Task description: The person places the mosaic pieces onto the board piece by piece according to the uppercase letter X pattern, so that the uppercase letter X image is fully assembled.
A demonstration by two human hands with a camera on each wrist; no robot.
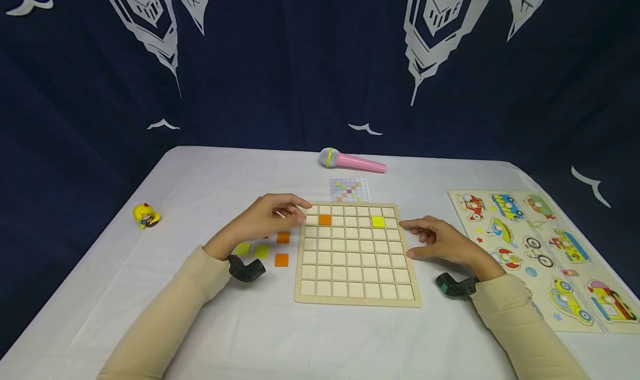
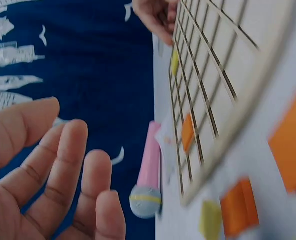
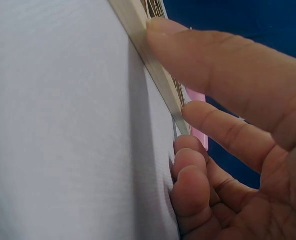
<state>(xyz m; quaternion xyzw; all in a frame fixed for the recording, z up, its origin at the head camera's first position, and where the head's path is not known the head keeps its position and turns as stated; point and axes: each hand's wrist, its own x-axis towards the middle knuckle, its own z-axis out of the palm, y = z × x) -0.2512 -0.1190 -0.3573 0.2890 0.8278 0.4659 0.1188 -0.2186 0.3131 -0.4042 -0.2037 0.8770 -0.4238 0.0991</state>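
Note:
A wooden grid board (image 1: 358,300) lies on the table in the head view, with an orange tile (image 1: 325,220) and a yellow tile (image 1: 378,222) in its second row from the far side. Over the board's far left corner is my left hand (image 1: 275,216); the left wrist view shows its fingers (image 2: 72,145) loosely bent around nothing. My right hand (image 1: 440,241) touches the board's right edge with thumb and index finger, its other fingers curled inward. Loose orange tiles (image 1: 281,260) and yellow-green tiles (image 1: 261,251) lie left of the board, partly hidden by the left hand and wrist.
A small printed grid card (image 1: 349,190) lies just beyond the board, and a pink toy microphone (image 1: 357,162) behind that. A vehicle picture puzzle (image 1: 530,274) covers the table's right side. On the left stands a small yellow-and-red figurine (image 1: 146,215).

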